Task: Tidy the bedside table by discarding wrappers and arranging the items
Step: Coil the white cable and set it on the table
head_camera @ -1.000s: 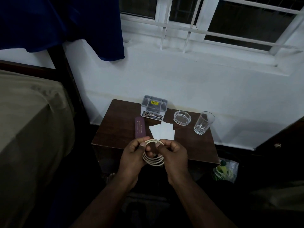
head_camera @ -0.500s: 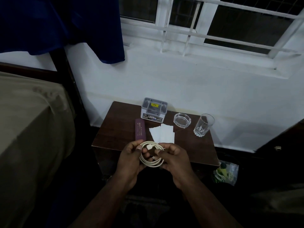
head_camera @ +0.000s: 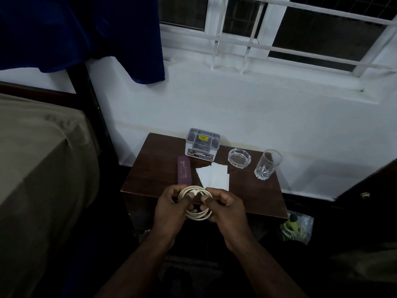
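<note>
Here the left hand (head_camera: 171, 208) and the right hand (head_camera: 225, 208) both hold a coiled white cable (head_camera: 196, 204) between them, over the near edge of the bedside table (head_camera: 150, 175). The left thumb and fingers curl round the coil's left side; the right hand pinches its right side, thumb on top. The coil hangs in several loops, its lower part dropping below the table edge between the two palms. Just beyond the hands, white papers (head_camera: 213, 176) lie flat on the tabletop, overlapping one another. Beside them on the left lies a narrow maroon case (head_camera: 184, 171), lengthwise toward the wall. Behind both, near the wall, stands a grey organizer (head_camera: 202, 145) with a yellow label in one compartment. To its right sits a glass ashtray (head_camera: 239, 157), and further right an upright tumbler (head_camera: 267, 164). On the floor to the right of the table rests a clear bag (head_camera: 297, 226) with green and yellow contents. A bed (head_camera: 38, 168) fills the left side, and a blue cloth (head_camera: 86, 29) hangs above it.
</note>
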`<state>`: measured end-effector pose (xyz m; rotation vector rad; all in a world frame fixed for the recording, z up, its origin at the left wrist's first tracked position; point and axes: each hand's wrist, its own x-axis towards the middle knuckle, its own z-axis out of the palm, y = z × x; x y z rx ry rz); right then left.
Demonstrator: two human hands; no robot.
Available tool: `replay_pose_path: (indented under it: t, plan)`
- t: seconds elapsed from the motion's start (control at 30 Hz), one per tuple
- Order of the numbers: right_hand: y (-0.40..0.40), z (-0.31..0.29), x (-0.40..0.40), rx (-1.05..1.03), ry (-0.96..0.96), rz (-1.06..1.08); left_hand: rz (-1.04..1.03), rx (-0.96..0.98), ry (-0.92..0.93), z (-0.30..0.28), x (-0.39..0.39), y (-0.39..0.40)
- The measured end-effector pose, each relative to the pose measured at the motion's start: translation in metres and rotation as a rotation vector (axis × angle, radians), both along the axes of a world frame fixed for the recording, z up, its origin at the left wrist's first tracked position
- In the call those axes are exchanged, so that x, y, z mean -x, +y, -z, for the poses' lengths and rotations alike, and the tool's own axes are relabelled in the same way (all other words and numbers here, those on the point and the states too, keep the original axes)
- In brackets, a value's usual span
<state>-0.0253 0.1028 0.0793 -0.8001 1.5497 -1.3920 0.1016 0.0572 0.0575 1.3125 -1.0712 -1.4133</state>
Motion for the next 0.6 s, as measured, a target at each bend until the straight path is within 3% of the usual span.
replay_pose_path:
  t: [0.1, 0.27, 0.37, 0.6]
  plan:
    - [0.000, -0.003, -0.001, 0.004, -0.084, -0.007, -0.016, 0.016, -0.019, 0.001, 0.001, -0.001]
    - [-0.007, 0.002, 0.000, 0.062, 0.177, 0.041, -0.009, 0.068, -0.072, 0.002, 0.003, 0.001]
    - [-0.009, 0.004, -0.003, 0.085, 0.228, 0.068, -0.016, 0.071, -0.092, 0.004, 0.003, 0.002]
    - [-0.012, 0.001, -0.005, 0.039, 0.018, -0.001, -0.040, 0.023, -0.037, 0.001, 0.003, 0.002]
